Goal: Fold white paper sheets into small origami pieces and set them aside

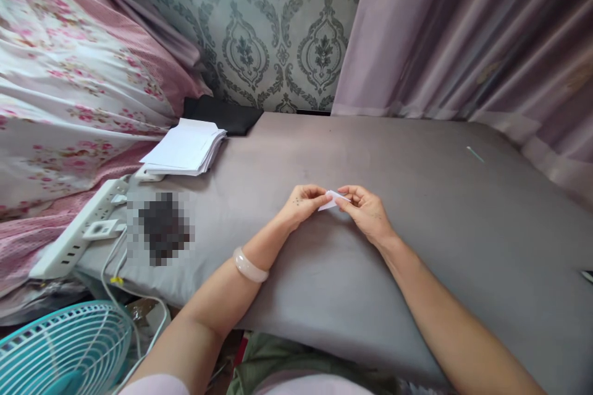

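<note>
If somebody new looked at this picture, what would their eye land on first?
Probably the left hand and right hand near the middle, pinching a small white paper between them. After that, perhaps the pink-flowered fabric hanging at the left edge and the turquoise fan in the lower left corner. The pale bangle on the left forearm also stands out.

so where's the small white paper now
Head view, just right of centre: the small white paper is held between the left hand and right hand.
</note>
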Motion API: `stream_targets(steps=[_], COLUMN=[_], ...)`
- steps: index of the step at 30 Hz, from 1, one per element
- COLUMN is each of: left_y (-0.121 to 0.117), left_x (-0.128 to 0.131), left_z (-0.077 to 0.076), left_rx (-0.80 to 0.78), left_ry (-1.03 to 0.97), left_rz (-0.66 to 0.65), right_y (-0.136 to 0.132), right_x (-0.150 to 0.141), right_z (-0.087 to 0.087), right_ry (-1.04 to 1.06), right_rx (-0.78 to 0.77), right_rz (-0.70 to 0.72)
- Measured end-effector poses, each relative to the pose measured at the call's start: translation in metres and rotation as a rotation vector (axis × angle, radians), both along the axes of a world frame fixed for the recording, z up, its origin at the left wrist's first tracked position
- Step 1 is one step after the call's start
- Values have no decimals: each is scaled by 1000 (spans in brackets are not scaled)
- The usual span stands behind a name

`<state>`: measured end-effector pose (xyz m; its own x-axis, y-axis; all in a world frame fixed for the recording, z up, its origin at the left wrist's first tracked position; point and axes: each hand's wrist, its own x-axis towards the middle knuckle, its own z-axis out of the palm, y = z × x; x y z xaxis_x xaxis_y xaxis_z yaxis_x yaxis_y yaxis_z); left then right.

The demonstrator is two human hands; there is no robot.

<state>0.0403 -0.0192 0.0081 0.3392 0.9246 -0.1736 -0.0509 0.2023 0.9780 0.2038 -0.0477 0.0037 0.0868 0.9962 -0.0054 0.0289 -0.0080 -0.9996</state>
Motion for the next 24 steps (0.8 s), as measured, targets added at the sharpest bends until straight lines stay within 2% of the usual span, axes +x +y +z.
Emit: stream_targets(steps=[9, 15, 20, 24], left_y=[5, 6, 3, 3], left_x=[2, 4, 6, 8], left_z=[-9, -12, -12, -16], left_rx=[-61, -32, 26, 151], left_ry=[-150, -185, -146, -82], left_rz=[107, 149, 151, 178], right_y=[6, 6, 5, 5], right_x=[-3, -2, -6, -6], right_z=[-7, -11, -12, -12], right_ry=[220, 177, 136, 150], right_rx=[-137, -64, -31, -45], right_rz=[-58, -107, -85, -78])
